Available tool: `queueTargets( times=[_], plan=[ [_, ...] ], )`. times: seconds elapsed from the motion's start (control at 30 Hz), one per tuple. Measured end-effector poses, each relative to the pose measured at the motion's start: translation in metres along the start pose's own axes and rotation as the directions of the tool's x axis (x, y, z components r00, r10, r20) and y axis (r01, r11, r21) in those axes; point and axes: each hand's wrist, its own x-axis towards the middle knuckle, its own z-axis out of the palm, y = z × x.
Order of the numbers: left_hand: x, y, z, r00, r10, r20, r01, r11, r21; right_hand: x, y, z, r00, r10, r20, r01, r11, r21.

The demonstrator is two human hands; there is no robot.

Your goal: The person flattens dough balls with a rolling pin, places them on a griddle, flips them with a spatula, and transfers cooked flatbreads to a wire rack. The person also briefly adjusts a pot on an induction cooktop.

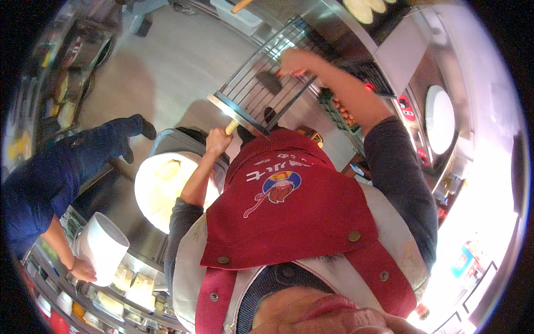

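My left hand is closed around the light wooden handle at the near end of a metal wire rack. The rack slants away from my body, its far end by a steel counter. Motion blurs my right hand, which is over the rack's far part with its fingers bent down; whether it holds anything is unclear. A white tub with pale yellowish contents stands beside my left forearm. My red apron bears a cartoon print and writing.
At the left, a co-worker's hand touches a white bucket. A green crate of roundish brown items lies below my right forearm. Further right are a round white disc and red control knobs. Pale flat dough pieces lie at the top.
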Motion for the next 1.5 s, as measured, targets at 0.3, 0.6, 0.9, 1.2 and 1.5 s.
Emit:
queueTargets(
  times=[0.3, 0.6, 0.9, 1.2, 1.5],
  plan=[
    [-0.011, -0.034, 0.006, 0.998, 0.021, -0.056, -0.024, 0.998, -0.065, 0.016, 0.040, -0.004, 0.831, 0.095, -0.548, -0.287, 0.917, -0.277],
    [-0.011, -0.023, 0.003, 0.995, 0.096, -0.030, -0.097, 0.995, -0.039, -0.053, -0.007, 0.024, 0.979, 0.018, -0.201, -0.029, 0.998, -0.055],
    [-0.014, -0.026, -0.009, 0.973, 0.221, -0.070, -0.221, 0.975, 0.018, -0.143, 0.036, -0.011, 0.875, 0.054, -0.481, -0.010, 0.995, 0.095],
    [0.026, 0.041, -0.036, 0.988, 0.150, 0.037, -0.145, 0.983, -0.116, -0.188, 0.018, 0.029, 0.877, 0.246, -0.412, 0.037, 0.821, 0.569],
    [0.092, 0.096, -0.020, 0.969, 0.247, -0.022, -0.247, 0.958, -0.147, -0.202, 0.014, 0.037, 0.818, 0.373, -0.439, -0.027, 0.786, 0.618]
  ],
)
